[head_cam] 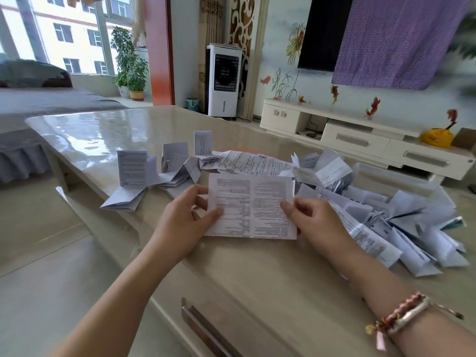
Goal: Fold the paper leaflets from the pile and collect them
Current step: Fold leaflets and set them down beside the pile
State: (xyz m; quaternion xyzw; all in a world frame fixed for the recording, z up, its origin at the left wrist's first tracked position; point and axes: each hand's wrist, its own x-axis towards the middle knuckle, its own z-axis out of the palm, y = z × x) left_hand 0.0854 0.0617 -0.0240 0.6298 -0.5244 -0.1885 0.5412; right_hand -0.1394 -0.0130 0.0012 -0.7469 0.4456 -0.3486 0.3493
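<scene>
While one printed leaflet (pixel 251 206) is held just above the desk (pixel 257 274) at the centre of the frame, it is gripped at both side edges. Its left edge is pinched by the left hand (pixel 185 222), with the thumb laid over the printed face and the other fingers curled behind the sheet. Its right edge is pinched by the right hand (pixel 316 222) in the same way, thumb on top and fingers tucked under. The sheet is seen spread nearly flat, with a vertical crease down its middle and two columns of small print.

A loose pile of leaflets (pixel 386 217) is spread over the desk at the right of the frame, just beside the right hand, the sheets lying crumpled and overlapping. Several flat printed sheets (pixel 252 162) are laid behind the held leaflet, toward the upper middle. A group of folded leaflets (pixel 159 173) is gathered on the desk at the upper left of the held sheet, some standing upright on their edges, others lying half open.

A beaded bracelet (pixel 401 318) is worn on the right wrist at the lower right. A drawer handle (pixel 203 328) is seen on the desk front at the bottom centre. A white air cooler (pixel 222 81) is set against the far wall, and potted plants (pixel 130 63) are placed by the window at the upper left.
</scene>
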